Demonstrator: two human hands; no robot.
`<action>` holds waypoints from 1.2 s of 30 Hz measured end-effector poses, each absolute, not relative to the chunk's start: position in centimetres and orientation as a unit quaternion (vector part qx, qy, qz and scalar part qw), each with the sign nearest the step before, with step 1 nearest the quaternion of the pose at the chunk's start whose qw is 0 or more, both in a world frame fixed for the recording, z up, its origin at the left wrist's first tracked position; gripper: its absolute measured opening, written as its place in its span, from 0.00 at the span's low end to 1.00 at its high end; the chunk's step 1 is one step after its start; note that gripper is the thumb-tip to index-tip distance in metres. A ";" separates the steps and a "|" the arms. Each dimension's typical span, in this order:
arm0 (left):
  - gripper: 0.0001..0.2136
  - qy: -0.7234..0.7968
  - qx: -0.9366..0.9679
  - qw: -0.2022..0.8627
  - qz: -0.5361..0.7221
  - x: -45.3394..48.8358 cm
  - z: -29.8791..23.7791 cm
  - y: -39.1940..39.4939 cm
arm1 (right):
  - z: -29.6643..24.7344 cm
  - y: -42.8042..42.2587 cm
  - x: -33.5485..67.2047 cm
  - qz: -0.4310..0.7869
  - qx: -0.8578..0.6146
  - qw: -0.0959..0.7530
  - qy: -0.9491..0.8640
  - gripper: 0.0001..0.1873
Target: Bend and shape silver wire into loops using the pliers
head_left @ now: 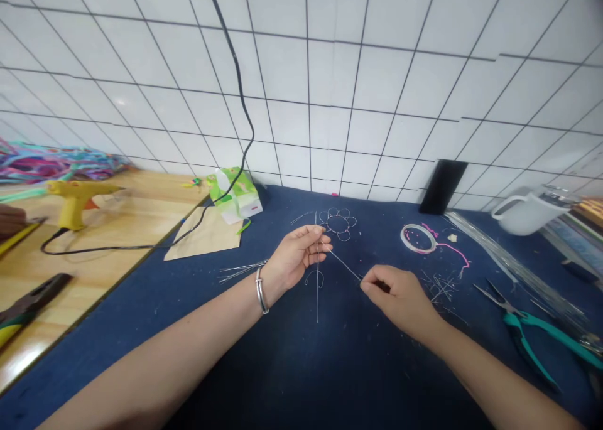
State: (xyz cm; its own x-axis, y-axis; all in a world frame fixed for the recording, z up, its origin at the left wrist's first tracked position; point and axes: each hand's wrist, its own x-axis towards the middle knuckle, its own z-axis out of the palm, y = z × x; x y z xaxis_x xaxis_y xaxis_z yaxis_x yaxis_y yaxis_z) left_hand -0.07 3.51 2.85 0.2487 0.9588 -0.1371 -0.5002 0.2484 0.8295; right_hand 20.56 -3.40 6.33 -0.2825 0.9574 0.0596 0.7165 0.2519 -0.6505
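Observation:
My left hand (298,255), with a silver bangle on its wrist, pinches a thin silver wire (318,292) that hangs straight down over the dark blue cloth (282,367). A second strand of the wire (343,265) runs slanting to my right hand (398,295), whose closed fingers pinch its end. A small curl of wire sits just below the left hand. Behind the hands lies a flower shape bent from wire (338,223).
Teal-handled pliers (522,326) lie at right, near a bundle of wires (513,263), cut wire scraps (440,285) and a white jug (522,213). A tape ring with pink thread (418,238) is behind. At left: a yellow glue gun (75,201), black cable, brown paper, green packet (235,194), pliers (28,301).

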 end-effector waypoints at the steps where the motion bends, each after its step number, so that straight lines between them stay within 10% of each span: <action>1: 0.09 0.334 0.345 0.717 0.506 0.1 3.0 3.3 | 6.5 -3.3 20.7 0.255 -0.558 0.237 -0.753 0.07; 22: 0.10 0.370 0.329 0.739 0.457 1.4 1.9 2.0 | 3.2 3.0 27.8 0.006 -0.708 0.038 -0.705 0.10; 36: 0.09 0.361 0.405 0.743 0.393 2.5 3.5 0.1 | 5.2 0.3 24.6 0.087 -0.581 0.155 -0.794 0.09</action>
